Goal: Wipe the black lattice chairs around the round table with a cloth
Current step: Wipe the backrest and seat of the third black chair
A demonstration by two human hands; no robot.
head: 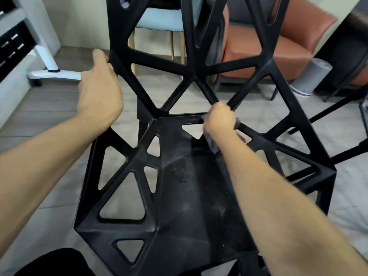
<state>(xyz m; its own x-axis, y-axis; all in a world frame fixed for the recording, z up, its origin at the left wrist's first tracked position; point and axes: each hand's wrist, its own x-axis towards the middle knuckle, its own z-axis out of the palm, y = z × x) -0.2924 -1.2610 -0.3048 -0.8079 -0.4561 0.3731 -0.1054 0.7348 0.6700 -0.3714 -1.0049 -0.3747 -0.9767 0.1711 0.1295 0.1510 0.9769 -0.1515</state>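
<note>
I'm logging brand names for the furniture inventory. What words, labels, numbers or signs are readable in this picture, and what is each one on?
None can be read.
The black chair shows no label or brand on its seat or back.
The orange chair, the blue chair and the grey cylinder on the floor show no print.
The small light marks on the dark panel at the far left are too blurred to tell whether they are text.

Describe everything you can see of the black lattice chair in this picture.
The black lattice chair looks like matte moulded plastic, its seat and backrest pierced by triangular openings. It stands upright on the pale floor, the seat dusty and smudged. The left hand grips the backrest's left edge; the right hand presses a grey cloth where backrest meets seat.
</note>
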